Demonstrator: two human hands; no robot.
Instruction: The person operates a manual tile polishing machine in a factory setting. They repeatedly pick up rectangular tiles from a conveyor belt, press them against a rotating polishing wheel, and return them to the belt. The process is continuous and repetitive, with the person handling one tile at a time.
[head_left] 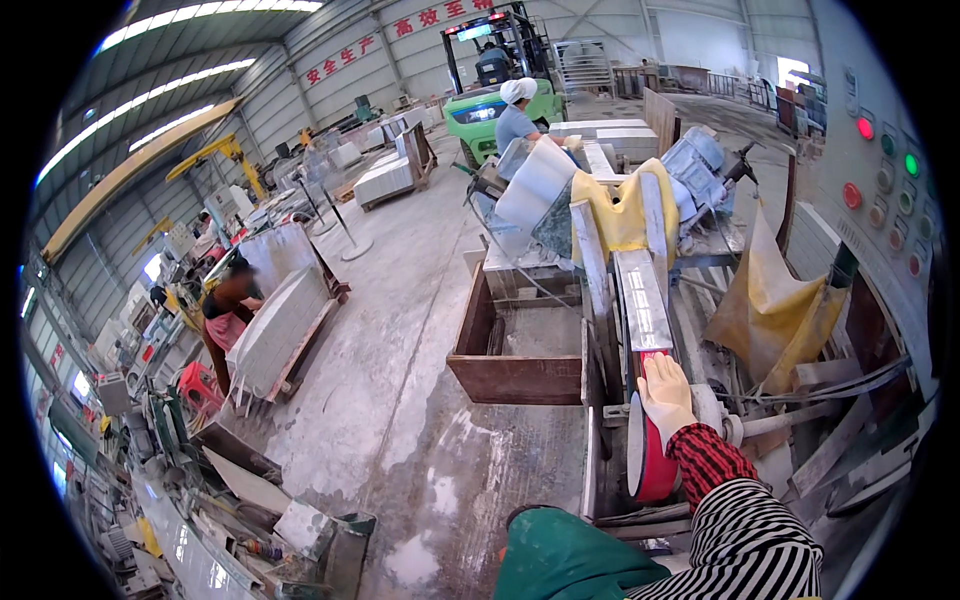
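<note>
My right hand, in a pale rubber glove, lies with its fingers stretched out over a red conveyor belt. Its fingertips are at the near end of a long, shiny, light stone strip; whether they touch it is hard to tell. The strip runs away from me between two upright boards, under a yellow cloth draped over the machine. A checked red cuff and a striped sleeve cover my right arm. My left hand is not in view.
A control panel with lit buttons stands at the right. Left of the belt sits a rusty metal bin. Beyond the machine are a white-capped person and a green forklift. Stone slabs lean at the left beside another person.
</note>
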